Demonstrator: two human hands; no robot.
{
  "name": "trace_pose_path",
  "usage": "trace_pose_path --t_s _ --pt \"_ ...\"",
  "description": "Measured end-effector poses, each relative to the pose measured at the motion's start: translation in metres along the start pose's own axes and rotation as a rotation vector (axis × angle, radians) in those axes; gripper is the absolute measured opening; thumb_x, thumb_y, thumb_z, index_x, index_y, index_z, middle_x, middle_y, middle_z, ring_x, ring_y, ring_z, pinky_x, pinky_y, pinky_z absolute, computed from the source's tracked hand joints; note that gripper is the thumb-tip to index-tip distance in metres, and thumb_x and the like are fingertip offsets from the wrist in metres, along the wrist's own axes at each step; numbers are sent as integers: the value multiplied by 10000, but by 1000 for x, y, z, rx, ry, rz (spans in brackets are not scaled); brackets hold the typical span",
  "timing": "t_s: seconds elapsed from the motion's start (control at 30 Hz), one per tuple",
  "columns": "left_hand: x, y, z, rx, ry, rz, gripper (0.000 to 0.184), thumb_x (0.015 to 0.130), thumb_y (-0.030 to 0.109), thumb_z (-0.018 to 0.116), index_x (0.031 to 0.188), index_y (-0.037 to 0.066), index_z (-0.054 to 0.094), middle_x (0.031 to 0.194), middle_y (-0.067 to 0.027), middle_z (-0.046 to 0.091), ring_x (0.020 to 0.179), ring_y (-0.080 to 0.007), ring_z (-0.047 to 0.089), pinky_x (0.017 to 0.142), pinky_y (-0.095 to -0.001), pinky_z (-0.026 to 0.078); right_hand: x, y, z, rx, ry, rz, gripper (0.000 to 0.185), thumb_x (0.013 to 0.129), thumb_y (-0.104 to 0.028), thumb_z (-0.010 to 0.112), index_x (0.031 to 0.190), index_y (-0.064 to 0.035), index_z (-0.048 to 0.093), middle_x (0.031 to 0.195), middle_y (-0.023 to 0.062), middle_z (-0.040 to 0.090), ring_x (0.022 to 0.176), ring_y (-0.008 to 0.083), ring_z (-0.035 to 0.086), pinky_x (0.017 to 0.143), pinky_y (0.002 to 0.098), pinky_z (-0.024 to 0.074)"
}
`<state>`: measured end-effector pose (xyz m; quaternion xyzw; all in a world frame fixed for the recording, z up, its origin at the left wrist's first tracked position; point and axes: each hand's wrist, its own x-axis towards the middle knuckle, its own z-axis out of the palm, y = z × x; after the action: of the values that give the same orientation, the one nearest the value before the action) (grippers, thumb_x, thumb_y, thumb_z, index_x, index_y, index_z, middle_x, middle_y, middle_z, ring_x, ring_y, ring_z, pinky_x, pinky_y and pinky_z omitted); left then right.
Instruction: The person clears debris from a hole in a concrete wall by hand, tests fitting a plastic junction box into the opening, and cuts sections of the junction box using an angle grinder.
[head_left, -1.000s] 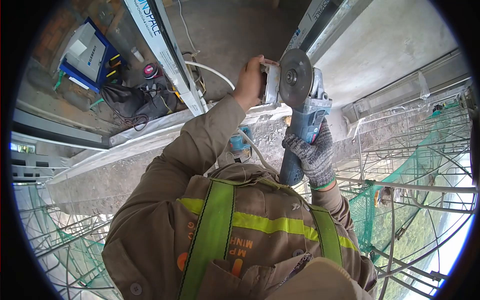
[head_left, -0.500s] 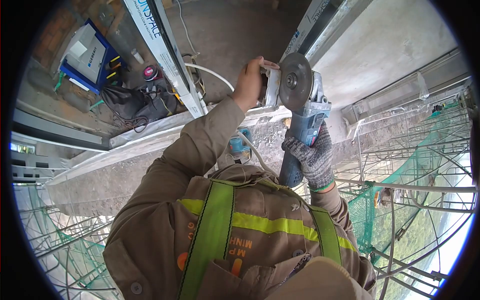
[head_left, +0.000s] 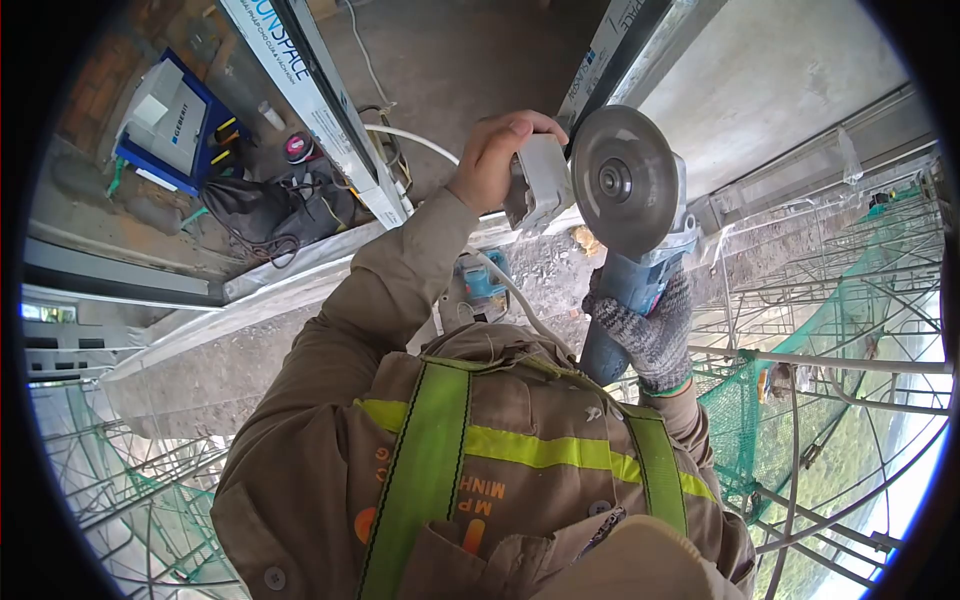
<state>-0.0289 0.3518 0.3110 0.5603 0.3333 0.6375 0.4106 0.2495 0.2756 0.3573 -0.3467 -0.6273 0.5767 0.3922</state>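
Note:
My bare left hand is wrapped round a grey, block-like piece, its thumb and fingers at the upper side. Just right of the piece is the large round disc of a blue angle grinder, its flat face towards me. Disc and piece nearly meet in the view; whether they touch I cannot tell. In a grey knitted glove with a green cuff, my right hand grips the grinder's body below the disc. The disc's markings look smeared.
Two wrapped frame posts flank an opening. At left lie a blue-edged Geberit box, a dark bag and a pink-and-black round item. A pale hose runs by a blue tool. Scaffolding with green netting stands at right.
The grinder has moved right and its disc looks larger, nearer the camera. The grey piece has turned, showing a smoother face. My left hand has shifted slightly left.

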Motion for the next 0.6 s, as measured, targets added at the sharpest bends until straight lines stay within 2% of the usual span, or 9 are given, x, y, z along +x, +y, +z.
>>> trace_pose_path --t_s 0.27,0.37,0.6 --pt "6 12 -2 -80 24 -47 525 994 401 414 1075 -53 664 940 -93 689 863 -159 644 807 -297 493 3 1 1 -75 -58 19 584 785 28 794 1298 12 517 1019 172 702 884 275 729 794 405 623" --pt "7 17 1 -46 34 -2 486 1024 339 358 942 -19 676 882 -78 695 841 -153 636 817 -308 484 5 1 1 -96 -68 11 590 785 29 795 1302 9 510 1022 173 705 888 275 730 795 402 623" --pt "8 16 2 -60 41 12 467 1019 310 349 938 -21 668 884 -77 691 844 -152 629 822 -308 480 1 3 2 -88 -58 -8 619 789 20 794 1325 1 485 1038 174 710 901 274 733 796 402 622"
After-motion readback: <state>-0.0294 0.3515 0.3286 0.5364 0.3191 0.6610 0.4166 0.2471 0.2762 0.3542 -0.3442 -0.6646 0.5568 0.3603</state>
